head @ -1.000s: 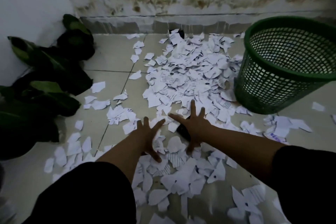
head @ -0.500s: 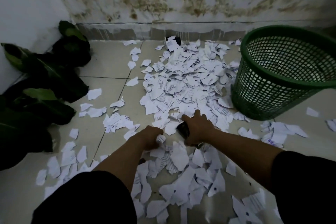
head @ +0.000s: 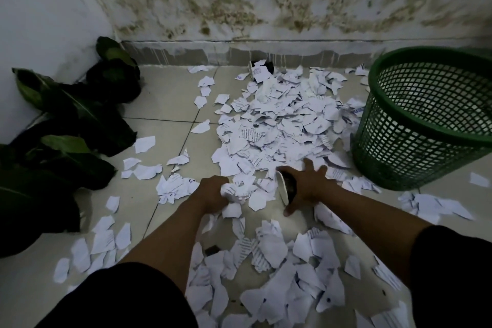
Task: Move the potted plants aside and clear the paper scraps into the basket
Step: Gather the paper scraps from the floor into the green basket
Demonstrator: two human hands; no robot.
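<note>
Crumpling torn paper scraps [head: 234,192], left hand [head: 211,192] grips.

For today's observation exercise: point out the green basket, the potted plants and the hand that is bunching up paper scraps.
green basket [head: 394,125]: head view, on its mesh side wall.
potted plants [head: 87,117]: head view, on a dark leaf by the left wall.
left hand [head: 213,192]: head view, on its back, fingers curled round paper scraps [head: 234,193].

The paper scraps [head: 279,136] lie on the floor [head: 165,104], potted plants [head: 66,136] at left, basket [head: 426,120] at right.
</note>
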